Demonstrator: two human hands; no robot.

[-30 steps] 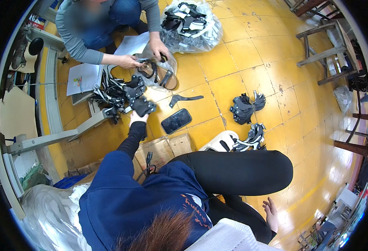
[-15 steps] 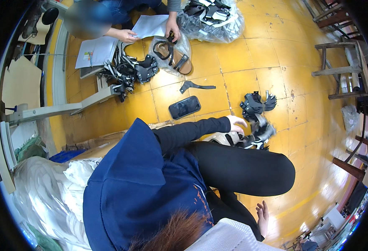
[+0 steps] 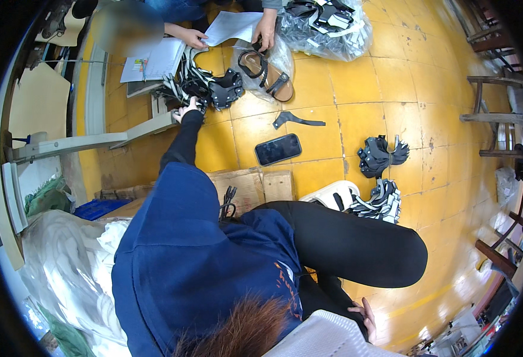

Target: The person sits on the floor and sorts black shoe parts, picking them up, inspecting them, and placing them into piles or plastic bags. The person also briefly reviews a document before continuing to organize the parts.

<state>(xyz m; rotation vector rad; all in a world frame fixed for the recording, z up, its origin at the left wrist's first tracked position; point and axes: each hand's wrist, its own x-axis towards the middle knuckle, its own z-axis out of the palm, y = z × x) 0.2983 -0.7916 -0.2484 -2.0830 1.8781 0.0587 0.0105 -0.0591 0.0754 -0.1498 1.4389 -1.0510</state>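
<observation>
My left hand (image 3: 188, 110) reaches far left, its fingers closed at the near edge of a pile of black and white sandal straps (image 3: 185, 86); the exact piece between them is partly hidden. Low on the right, my right hand (image 3: 367, 318) hangs beside my leg, fingers apart, holding nothing. Beyond my knee lie a tied bundle of black straps (image 3: 381, 156) and a black-and-white strap bundle (image 3: 383, 202). A white piece with cut-outs (image 3: 333, 195) shows partly behind my leg. One loose black strap (image 3: 297, 120) lies on the floor above a phone (image 3: 278, 149).
Opposite me, a person's hand (image 3: 265, 30) touches a brown-soled sandal (image 3: 282, 88) on clear plastic; the other holds paper (image 3: 233, 28). A bag of straps (image 3: 324, 27) stands behind. A metal rail (image 3: 94, 141) runs at left, cardboard (image 3: 237, 187) near me, wooden stools (image 3: 493, 117) at right.
My left hand has left the bundles beyond my knee and swung to the strap pile at far left. The black-and-white bundle now lies still on the floor. The whole view has shifted slightly.
</observation>
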